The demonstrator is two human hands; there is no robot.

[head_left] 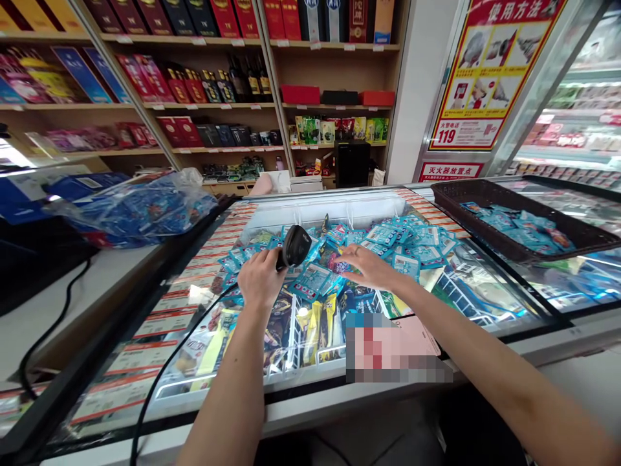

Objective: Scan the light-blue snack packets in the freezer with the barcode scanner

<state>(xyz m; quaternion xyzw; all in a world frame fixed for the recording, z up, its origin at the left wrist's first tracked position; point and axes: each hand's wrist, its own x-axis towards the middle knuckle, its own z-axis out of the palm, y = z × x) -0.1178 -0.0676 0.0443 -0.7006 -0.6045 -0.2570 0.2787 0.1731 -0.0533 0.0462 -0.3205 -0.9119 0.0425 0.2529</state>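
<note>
My left hand is wrapped around the handle of a black barcode scanner, whose cord runs down to the lower left. Its head sits over a heap of small light-blue packets spread on the freezer's glass top. To the right, my right hand reaches over the heap with its fingers partly apart. Its fingertips are at a blue packet with a pink and purple print; I cannot tell whether they touch it. A ring shows on one finger.
At the right stands a dark brown tray with more blue packets. A plastic bag of blue packets lies at the left. A pink flat object, partly blurred, rests on the freezer's front edge. Price labels line the glass. Stocked shelves stand behind.
</note>
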